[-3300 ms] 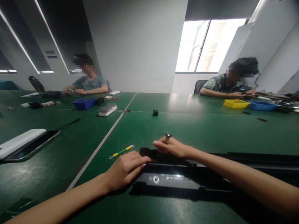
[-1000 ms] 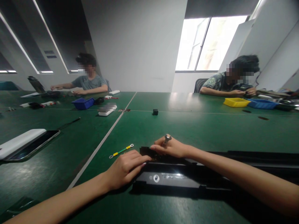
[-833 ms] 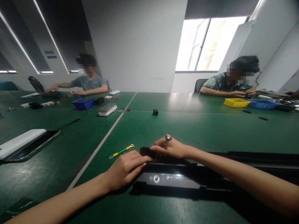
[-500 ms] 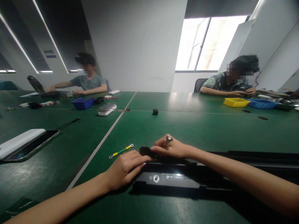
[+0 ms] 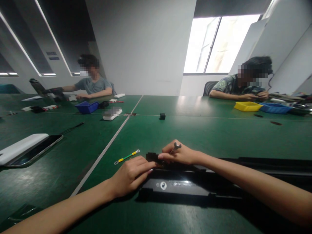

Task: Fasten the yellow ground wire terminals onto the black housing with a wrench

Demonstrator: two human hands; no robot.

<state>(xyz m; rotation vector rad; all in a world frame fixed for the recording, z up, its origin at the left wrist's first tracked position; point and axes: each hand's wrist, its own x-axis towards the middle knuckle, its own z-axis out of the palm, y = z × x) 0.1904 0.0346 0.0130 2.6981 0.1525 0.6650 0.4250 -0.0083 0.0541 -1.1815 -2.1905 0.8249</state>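
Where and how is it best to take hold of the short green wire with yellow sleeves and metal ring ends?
Pinch the green wire at its thin middle between the yellow sleeves, probably best from above: it lies flat, nearly straight. Approach from the far side; the left hand crowds its near side.

Open table separates right hand and black cube; the dark gap toward left hand seems narrow.

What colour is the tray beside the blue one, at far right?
Yellow tray; best seen in the head view.
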